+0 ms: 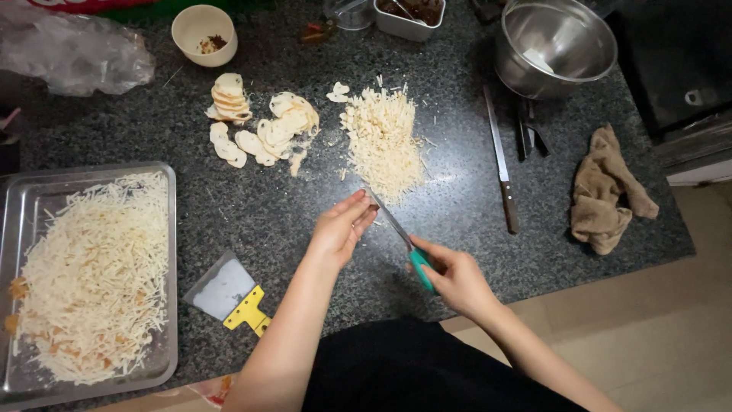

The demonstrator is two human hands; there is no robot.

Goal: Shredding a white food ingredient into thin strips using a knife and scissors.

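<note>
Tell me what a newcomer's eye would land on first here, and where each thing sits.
At the centre, the right hand grips a teal-handled knife while the left hand touches its blade, just below a pile of pale shreds on the dark granite counter. At far left, a metal tray is heaped with the same shreds. Pale slices lie upper left, and a steel bowl sits upper right.

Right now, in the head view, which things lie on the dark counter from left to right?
Metal tray of shreds → yellow-handled scraper → sliced pieces → shredded pile → brown-handled knife → brown cloth.
</note>
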